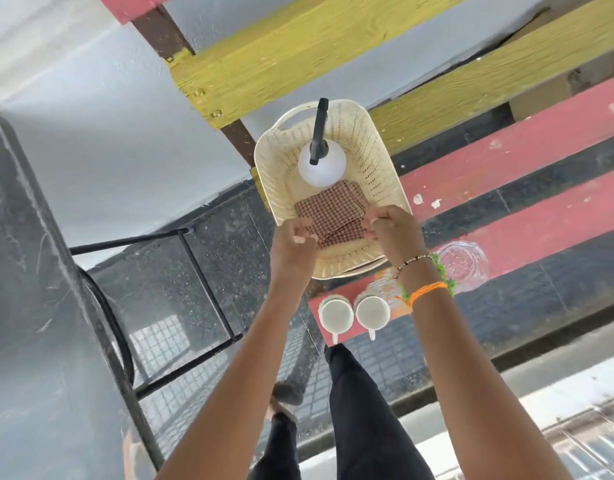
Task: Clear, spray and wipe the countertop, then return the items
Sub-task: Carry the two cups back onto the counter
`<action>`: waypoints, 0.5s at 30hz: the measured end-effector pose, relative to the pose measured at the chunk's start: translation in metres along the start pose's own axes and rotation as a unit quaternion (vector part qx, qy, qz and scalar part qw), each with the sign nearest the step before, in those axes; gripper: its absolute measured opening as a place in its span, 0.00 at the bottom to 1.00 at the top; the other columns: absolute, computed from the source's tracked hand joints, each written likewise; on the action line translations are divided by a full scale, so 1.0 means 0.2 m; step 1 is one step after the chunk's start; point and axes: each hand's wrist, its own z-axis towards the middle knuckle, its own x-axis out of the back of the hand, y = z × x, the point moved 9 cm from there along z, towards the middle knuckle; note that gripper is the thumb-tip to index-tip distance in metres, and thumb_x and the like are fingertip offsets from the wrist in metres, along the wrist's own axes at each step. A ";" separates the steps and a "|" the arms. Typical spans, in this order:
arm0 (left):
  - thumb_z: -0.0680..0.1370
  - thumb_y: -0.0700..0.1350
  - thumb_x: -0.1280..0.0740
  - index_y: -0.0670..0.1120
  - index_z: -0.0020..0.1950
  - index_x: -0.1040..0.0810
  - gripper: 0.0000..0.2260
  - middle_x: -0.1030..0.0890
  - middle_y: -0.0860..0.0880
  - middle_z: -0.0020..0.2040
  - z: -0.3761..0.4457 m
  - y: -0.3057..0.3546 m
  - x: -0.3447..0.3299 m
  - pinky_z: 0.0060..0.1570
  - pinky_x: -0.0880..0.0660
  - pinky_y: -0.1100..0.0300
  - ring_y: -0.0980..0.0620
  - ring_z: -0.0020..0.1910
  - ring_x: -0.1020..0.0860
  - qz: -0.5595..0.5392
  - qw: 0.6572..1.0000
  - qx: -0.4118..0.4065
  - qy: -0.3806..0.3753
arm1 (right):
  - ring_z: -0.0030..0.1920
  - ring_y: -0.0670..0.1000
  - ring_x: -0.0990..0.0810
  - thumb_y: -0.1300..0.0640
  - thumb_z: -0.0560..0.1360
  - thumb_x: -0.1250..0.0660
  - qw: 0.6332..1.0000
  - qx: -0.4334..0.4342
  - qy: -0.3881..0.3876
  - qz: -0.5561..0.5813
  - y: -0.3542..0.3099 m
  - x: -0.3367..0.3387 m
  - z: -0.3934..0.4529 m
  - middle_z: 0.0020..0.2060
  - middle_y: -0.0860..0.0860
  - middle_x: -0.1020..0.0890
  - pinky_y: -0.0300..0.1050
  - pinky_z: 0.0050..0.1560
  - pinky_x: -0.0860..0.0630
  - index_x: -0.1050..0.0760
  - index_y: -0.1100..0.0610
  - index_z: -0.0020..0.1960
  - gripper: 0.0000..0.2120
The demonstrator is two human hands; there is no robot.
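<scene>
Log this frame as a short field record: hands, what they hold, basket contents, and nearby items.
left hand: left hand pinches the near-left edge of the checked cloth
right hand: right hand pinches the cloth's near-right edge
basket: cream perforated basket on the red bench
basket contents: white spray bottle with black nozzle, upright; the cloth, folded
nearby: two white cups at the bench's near end; clear glass jar to the right
</scene>
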 end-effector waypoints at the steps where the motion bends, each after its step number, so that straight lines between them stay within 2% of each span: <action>1: 0.74 0.39 0.38 0.55 0.52 0.27 0.13 0.25 0.55 0.48 -0.05 -0.05 0.03 0.39 0.31 0.64 0.54 0.47 0.25 -0.005 1.000 -0.002 0.024 | 0.42 0.53 0.20 0.67 0.73 0.43 1.000 0.012 0.005 0.005 0.02 0.02 -0.06 0.46 0.56 0.17 0.50 0.51 0.23 0.25 0.57 0.44 0.10; 3: 0.74 0.41 0.36 0.53 0.52 0.27 0.10 0.29 0.54 0.41 -0.14 -0.19 0.07 0.35 0.33 0.63 0.55 0.39 0.28 -0.016 0.998 0.020 0.052 | 0.34 0.50 0.23 0.65 0.73 0.41 0.999 0.033 0.018 0.001 0.06 0.06 -0.17 0.34 0.51 0.19 0.46 0.42 0.25 0.26 0.56 0.41 0.08; 5: 0.75 0.42 0.34 0.50 0.56 0.28 0.11 0.32 0.53 0.39 -0.23 -0.39 0.05 0.33 0.33 0.63 0.56 0.36 0.31 -0.027 0.994 0.089 0.053 | 0.33 0.49 0.25 0.65 0.73 0.39 0.998 0.038 0.032 -0.026 0.17 0.10 -0.28 0.32 0.51 0.20 0.41 0.37 0.30 0.25 0.58 0.41 0.06; 8: 0.76 0.42 0.36 0.48 0.63 0.31 0.16 0.28 0.48 0.44 -0.33 -0.65 -0.06 0.37 0.30 0.60 0.51 0.39 0.28 -0.046 0.977 0.208 -0.009 | 0.44 0.54 0.24 0.66 0.73 0.39 0.995 -0.011 0.054 -0.081 0.42 0.10 -0.37 0.43 0.59 0.19 0.42 0.42 0.33 0.24 0.65 0.47 0.06; 10: 0.77 0.40 0.37 0.45 0.66 0.32 0.18 0.25 0.45 0.45 -0.39 -0.77 -0.18 0.41 0.28 0.58 0.49 0.41 0.26 -0.043 0.962 0.259 -0.075 | 0.52 0.58 0.23 0.65 0.74 0.40 0.990 -0.083 0.059 -0.100 0.64 0.10 -0.41 0.50 0.59 0.19 0.43 0.46 0.32 0.23 0.63 0.51 0.09; 13: 0.77 0.38 0.38 0.44 0.63 0.29 0.14 0.28 0.49 0.35 -0.44 -0.88 -0.31 0.27 0.32 0.67 0.55 0.30 0.32 -0.024 0.947 0.286 -0.146 | 0.58 0.61 0.24 0.66 0.75 0.43 0.982 -0.144 0.034 -0.120 0.89 0.03 -0.43 0.56 0.60 0.21 0.46 0.52 0.31 0.28 0.62 0.58 0.14; 15: 0.77 0.39 0.37 0.47 0.58 0.29 0.10 0.29 0.49 0.34 -0.45 -0.92 -0.36 0.25 0.34 0.68 0.56 0.30 0.32 0.011 0.942 0.288 -0.174 | 0.60 0.62 0.26 0.64 0.76 0.44 0.976 -0.186 0.019 -0.115 1.00 -0.02 -0.44 0.58 0.61 0.23 0.47 0.52 0.32 0.32 0.63 0.62 0.15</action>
